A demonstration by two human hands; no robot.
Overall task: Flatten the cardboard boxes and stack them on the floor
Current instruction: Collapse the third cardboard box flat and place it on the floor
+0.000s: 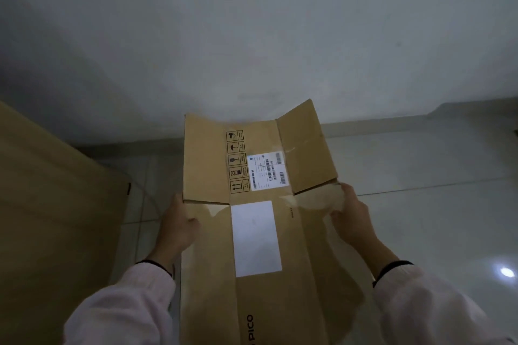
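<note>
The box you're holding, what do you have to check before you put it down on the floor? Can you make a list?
1. Box squashed flat: ok, mostly; it looks like one flat sheet.
2. Far flaps flat: not ok; the right flap tilts up.
3. Both hands gripping: ok; left hand and right hand hold opposite edges.
4. Bare floor to land on: ok to the right.
5. Floor straight under the box: cannot tell, it is hidden.
6. A stack already started: cannot tell; big cardboard lies to the left.

A flattened box (pixel 260 232) lies before a wall (pixel 252 36), another box (pixel 50 218) left.
</note>
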